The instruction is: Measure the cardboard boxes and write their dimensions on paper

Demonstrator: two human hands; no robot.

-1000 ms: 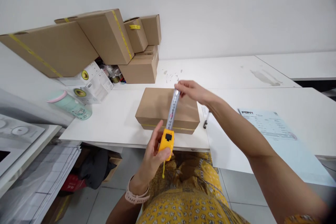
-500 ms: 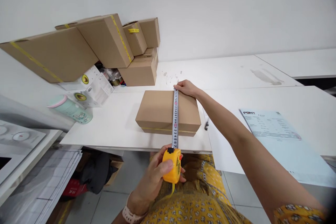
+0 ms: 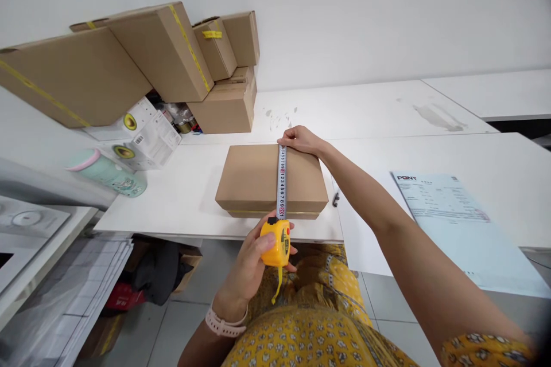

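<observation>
A flat brown cardboard box [image 3: 253, 175] lies near the front edge of a white table [image 3: 189, 200]. My left hand [image 3: 252, 264] is closed round a yellow tape measure case [image 3: 276, 241], held just in front of the box's near edge. The tape blade [image 3: 282, 180] runs straight across the box's top from near edge to far edge. My right hand [image 3: 301, 139] pinches the blade's end down at the far edge of the box.
Several cardboard boxes [image 3: 146, 63] are stacked and leaning at the back left against the wall. White printed product boxes [image 3: 144, 135] and a green-and-pink bottle [image 3: 107, 169] lie beside them. A printed paper sheet [image 3: 447, 212] rests on the right table. A small dark object [image 3: 335, 199] lies right of the box.
The tape went from held in the air to lying flat across the box. My left hand then brought the yellow case in toward the box's near edge, shortening the blade.
</observation>
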